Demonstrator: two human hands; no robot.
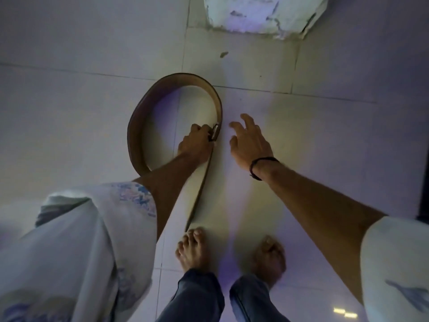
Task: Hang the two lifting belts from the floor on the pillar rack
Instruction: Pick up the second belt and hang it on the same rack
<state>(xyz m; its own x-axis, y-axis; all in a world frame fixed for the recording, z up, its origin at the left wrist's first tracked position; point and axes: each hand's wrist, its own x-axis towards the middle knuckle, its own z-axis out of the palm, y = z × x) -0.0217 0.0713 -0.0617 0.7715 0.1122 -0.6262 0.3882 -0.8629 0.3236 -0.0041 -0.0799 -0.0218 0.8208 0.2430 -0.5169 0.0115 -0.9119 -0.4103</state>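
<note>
I see my left hand [196, 145] reaching down, fingers curled closed in a grip; my right hand [249, 142] hovers beside it, fingers spread, holding nothing.

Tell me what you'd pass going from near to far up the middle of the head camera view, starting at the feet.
Bare feet → tail end of the belt strap → left hand gripping at the buckle → far curve of the brown belt loop → dark mark on the tile → chipped white pillar base.

Single head view looks steeply down, close, at tiled floor [325, 140] by bare feet [193, 248].
</note>
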